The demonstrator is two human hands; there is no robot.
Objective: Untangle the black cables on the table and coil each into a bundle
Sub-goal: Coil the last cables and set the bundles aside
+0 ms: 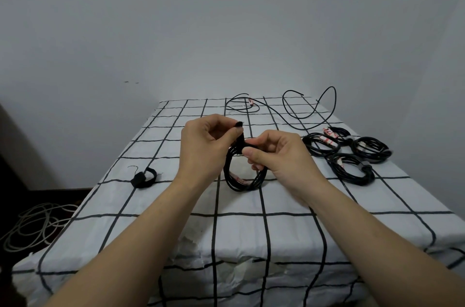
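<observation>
The left hand (201, 145) pinches the upper end of a black strap (239, 137) between thumb and fingers. The right hand (274, 153) pinches the same strap where it crosses the top of a coiled black cable (241, 182). The coil hangs from the 2 hands over the middle of the checked table (176, 206). To the right lies a cluster of coiled bundles (352, 168), at the far edge a loose cable (289, 115), and to the left a spare strap (143, 178).

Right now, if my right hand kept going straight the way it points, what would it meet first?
Most likely your left hand, close across the strap both pinch; depth is hard to judge.
</observation>
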